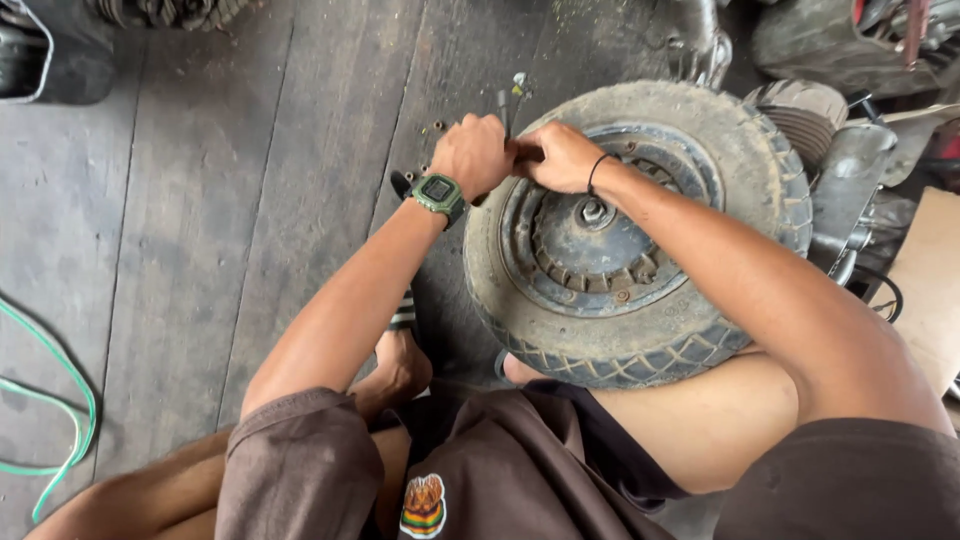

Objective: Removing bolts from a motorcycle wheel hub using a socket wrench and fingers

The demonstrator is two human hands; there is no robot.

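Left hand and right hand are both clamped on a small tool at the wheel's far rim, tyre not off yet, loose nuts beside it.

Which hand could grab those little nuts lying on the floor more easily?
Probably the left hand. It sits at the tyre's outer edge, right beside the small nuts on the wooden floor. The right hand lies over the rim, farther away.

Both bare forearms stretched forward, converging. Left hand curled into a fist, knuckles up, wrist wearing a green square watch. Right hand clenched just beside it, fingers touching.
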